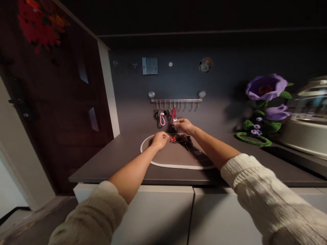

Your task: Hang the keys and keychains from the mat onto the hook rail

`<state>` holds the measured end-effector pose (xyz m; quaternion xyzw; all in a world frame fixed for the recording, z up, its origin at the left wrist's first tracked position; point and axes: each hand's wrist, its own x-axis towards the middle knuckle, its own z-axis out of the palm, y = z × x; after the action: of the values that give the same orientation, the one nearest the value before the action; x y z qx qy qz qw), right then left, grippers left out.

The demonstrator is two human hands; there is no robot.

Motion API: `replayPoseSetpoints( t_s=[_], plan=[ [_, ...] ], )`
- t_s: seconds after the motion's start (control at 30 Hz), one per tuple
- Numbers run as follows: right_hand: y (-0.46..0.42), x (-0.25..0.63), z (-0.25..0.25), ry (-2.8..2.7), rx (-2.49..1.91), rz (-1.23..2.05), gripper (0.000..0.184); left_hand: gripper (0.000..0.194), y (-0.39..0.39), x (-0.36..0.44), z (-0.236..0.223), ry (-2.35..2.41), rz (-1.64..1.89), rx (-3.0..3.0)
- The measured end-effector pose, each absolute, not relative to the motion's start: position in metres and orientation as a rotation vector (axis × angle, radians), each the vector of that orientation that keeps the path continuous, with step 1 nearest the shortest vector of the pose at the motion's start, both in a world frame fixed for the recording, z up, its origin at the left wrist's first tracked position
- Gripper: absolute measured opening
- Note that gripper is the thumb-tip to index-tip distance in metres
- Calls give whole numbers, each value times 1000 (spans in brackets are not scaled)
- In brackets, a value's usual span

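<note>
My right hand [184, 126] pinches a bunch of keys [175, 124] with a red strap [175, 113] just below the clear hook rail [176, 100] on the wall. The strap's upper end is close to a hook; whether it hangs on it I cannot tell. My left hand [160, 140] is closed above the left part of a brown mat [163, 157], its curled fingers hiding whatever may be in them. On the mat, right of that hand, lie dark keys [187, 141] and a small red item [173, 139]. Keys with a pink loop [162, 119] hang from the rail's left hooks.
Purple artificial flowers [267, 88] and a domed appliance [306, 127] stand at the right of the dark counter [107, 160]. White cabinet doors [158, 211] are below. A dark door [76, 102] is at the left. A switch panel [150, 66] is above the rail.
</note>
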<state>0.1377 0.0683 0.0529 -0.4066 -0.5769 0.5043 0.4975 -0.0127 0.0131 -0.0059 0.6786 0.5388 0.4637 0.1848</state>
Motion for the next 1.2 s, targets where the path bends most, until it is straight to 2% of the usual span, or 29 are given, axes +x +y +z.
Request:
replayPoseSetpoints(
  t_s=[0.33,0.6,0.87,1.2],
  plan=[
    [70,137,42,-1437,-1096,1161,19,12,11,-13,-5,1510,1323,1939],
    [78,145,37,-1725,-1324,771,22,12,11,-13,-5,1485,1335,1913],
    [76,148,38,-2083,-1511,427,10,13,13,-14,-7,1495,1339,1907],
    [60,149,33,-1947,-1406,507,15,13,12,-15,-5,1477,1358,1971]
  ],
)
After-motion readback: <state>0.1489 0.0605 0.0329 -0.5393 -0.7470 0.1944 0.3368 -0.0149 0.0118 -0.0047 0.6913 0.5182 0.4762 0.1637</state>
